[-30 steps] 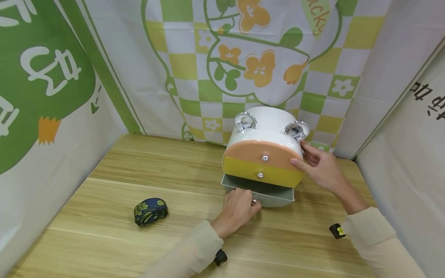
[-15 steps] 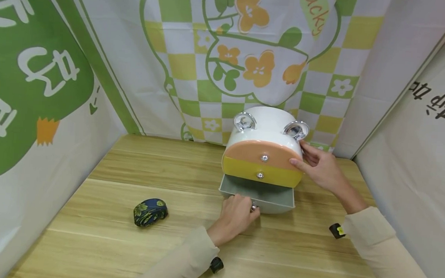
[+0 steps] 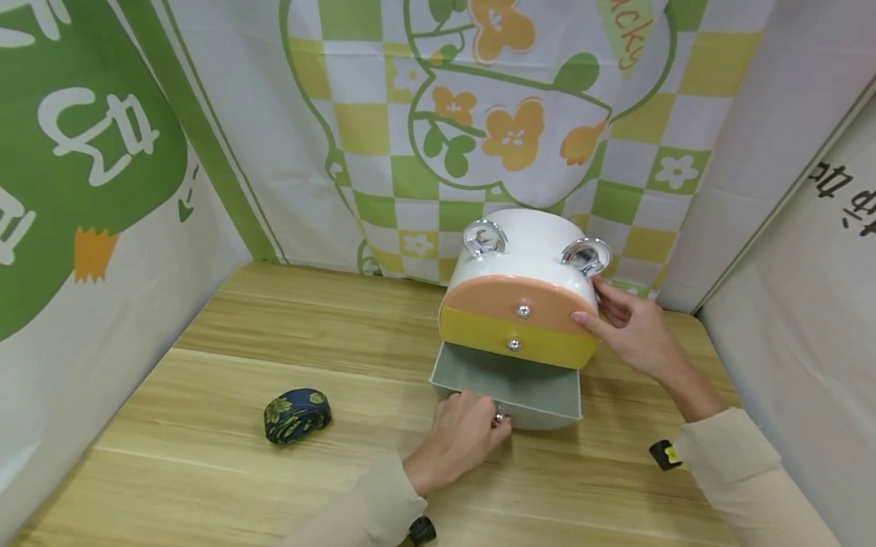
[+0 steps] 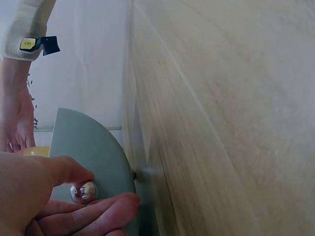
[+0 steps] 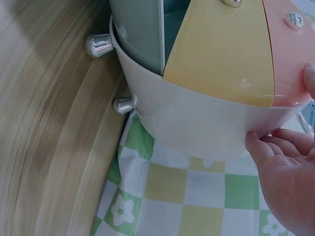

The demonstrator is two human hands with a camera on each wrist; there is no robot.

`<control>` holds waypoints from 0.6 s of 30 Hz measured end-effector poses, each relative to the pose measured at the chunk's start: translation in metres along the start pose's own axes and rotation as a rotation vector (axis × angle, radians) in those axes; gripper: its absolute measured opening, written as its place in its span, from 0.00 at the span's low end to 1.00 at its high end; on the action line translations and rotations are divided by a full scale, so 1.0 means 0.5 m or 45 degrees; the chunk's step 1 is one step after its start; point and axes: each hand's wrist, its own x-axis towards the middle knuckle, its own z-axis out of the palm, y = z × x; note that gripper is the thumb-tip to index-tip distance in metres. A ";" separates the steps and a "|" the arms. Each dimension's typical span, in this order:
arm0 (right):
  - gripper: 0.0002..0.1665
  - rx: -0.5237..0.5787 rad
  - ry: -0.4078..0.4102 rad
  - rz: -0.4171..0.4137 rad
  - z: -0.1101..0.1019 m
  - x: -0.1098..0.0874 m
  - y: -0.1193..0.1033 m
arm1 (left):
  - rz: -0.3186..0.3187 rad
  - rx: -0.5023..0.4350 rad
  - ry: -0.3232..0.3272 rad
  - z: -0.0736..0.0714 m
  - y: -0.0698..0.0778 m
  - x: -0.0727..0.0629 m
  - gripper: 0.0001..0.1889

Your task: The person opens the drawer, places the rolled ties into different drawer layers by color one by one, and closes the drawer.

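Note:
A small white drawer box (image 3: pixel 531 237) with two chrome ring-shaped ears stands on the table. Its orange (image 3: pixel 481 296) and yellow (image 3: pixel 472 330) drawers are closed, while the grey-green bottom drawer (image 3: pixel 549 419) is pulled well out, its visible inside bare. My left hand (image 3: pixel 462 434) holds that drawer's round chrome knob (image 4: pixel 84 191) between thumb and fingers. My right hand (image 3: pixel 637 331) grips the box's right side, thumb on the orange front's edge and fingers against the white wall, as the right wrist view also shows. Chrome feet (image 5: pixel 98 45) show under the box.
A rolled-up navy cloth band with yellow-green flowers (image 3: pixel 295 416) lies on the wooden table (image 3: pixel 202 459), left of the left hand. A printed checkered curtain (image 3: pixel 356 131) hangs close behind the box, and printed side walls flank the table.
The grey-green drawer has slid farther out toward the person, drawn by the left hand on its knob. The right hand and box stay in place.

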 end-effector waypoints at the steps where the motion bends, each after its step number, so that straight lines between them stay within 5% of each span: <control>1: 0.47 -0.003 0.000 -0.003 0.000 0.000 0.000 | 0.003 -0.005 -0.010 -0.001 0.001 -0.002 0.30; 18: 0.47 0.020 0.013 -0.028 0.002 0.001 0.004 | 0.028 0.043 0.004 -0.001 0.008 -0.027 0.31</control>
